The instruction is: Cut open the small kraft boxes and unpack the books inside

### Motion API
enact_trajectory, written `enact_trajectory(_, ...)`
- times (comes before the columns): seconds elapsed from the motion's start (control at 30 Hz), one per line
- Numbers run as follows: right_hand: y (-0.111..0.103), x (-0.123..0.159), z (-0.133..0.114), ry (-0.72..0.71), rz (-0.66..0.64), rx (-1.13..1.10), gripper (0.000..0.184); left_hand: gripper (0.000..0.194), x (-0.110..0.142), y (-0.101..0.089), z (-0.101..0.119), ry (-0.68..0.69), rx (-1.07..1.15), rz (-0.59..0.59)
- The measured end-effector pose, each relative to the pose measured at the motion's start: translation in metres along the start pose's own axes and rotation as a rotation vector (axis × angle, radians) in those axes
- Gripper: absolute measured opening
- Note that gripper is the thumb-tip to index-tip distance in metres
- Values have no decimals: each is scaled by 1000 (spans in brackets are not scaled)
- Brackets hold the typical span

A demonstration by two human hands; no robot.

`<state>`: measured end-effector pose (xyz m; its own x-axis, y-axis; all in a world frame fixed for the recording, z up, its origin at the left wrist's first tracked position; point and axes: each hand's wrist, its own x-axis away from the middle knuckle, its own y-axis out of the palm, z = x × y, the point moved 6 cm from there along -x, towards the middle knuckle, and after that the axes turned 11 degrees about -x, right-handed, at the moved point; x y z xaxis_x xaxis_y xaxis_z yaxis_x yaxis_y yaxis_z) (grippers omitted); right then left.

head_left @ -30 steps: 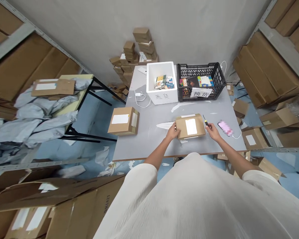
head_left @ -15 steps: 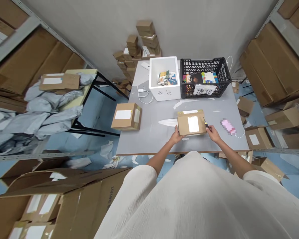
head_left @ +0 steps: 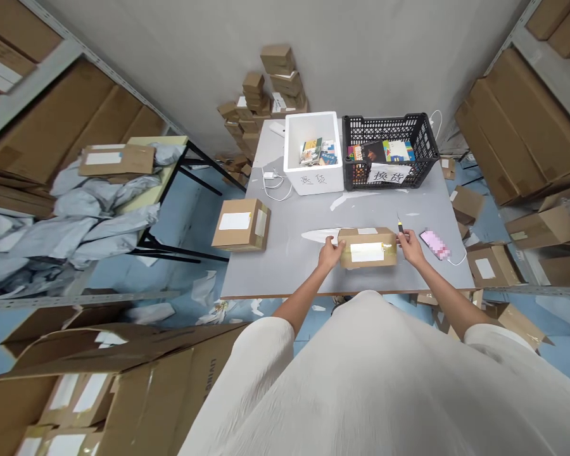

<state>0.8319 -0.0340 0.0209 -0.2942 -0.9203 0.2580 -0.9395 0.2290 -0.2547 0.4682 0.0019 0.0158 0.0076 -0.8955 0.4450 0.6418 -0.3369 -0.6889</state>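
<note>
A small taped cardboard box (head_left: 368,251) lies near the front of the grey table, a white label on the side facing me. My left hand (head_left: 331,253) grips its left end, with the thumb and fingers at the edge. In my right hand (head_left: 410,247) is a utility knife (head_left: 399,225) with a black and yellow handle, its thin blade pointing up and away from me. The fingers of that hand are by the box's right end; whether they press on it I cannot tell.
A bigger labelled box (head_left: 237,223) sits at the table's left. Behind are a white foam bin (head_left: 315,180) and a black crate (head_left: 390,180), both with books. A phone (head_left: 434,244) on a cable lies at right. The grey table (head_left: 285,272) has white scraps on it.
The box has been turned, so a different labelled side faces me. My right hand has moved slightly right, and the knife blade is now off the box and points upward.
</note>
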Motion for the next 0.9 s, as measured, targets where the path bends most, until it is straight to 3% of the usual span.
enact_trajectory(0.1,5,-10,-2,-31,-15,-50,62,59,-9,1,7,22,63,51)
enact_trajectory(0.33,20,-38,-20,-94,-39,31,71,68,-28,4,32,265,79,125)
enact_trajectory(0.53,27,-52,-44,-207,-48,174,74,56,-42,-1,37,268,-60,178)
enact_trajectory(0.67,35,-48,-67,-286,-159,270,66,42,-31,-2,40,368,-209,212)
enact_trajectory(0.9,78,-37,-99,-370,-448,627,50,55,-12,8,48,484,-321,176)
